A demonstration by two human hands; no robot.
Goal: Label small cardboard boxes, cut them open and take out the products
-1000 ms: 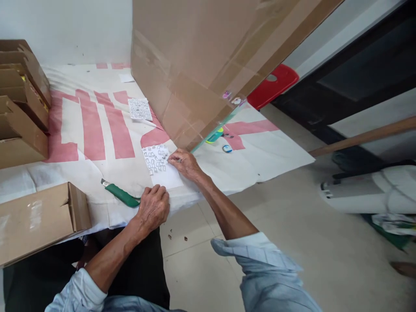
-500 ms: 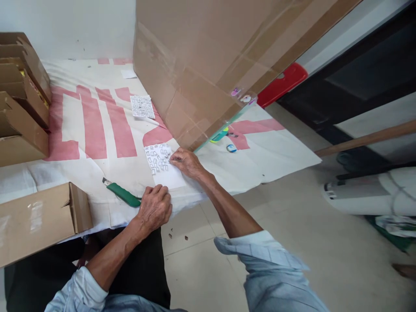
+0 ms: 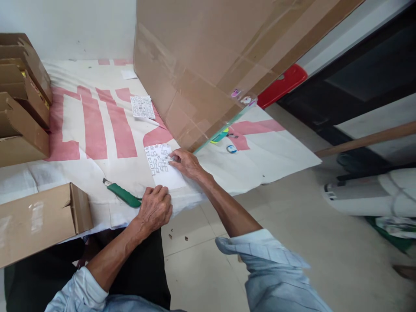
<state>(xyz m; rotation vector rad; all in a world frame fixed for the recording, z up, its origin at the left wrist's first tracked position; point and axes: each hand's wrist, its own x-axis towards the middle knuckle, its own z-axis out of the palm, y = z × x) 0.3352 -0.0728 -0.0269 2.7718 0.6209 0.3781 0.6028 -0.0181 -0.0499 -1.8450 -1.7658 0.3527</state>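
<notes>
White paper (image 3: 170, 179) lies under the right fingers (image 3: 177, 153).

Left sleeve (image 3: 78, 289), at eight o'clock, was light blue, cloth creased, rolled back into thick paler cuff. Right sleeve (image 3: 279, 271), at five o'clock, was light blue too, faintly lined, folded wide and loose. Shirt front (image 3: 136, 304), at seven o'clock, was blue. Trousers (image 3: 149, 264), also toward seven, looked black. Left hand (image 3: 155, 207) and right hand (image 3: 186, 164) were bare.
</notes>
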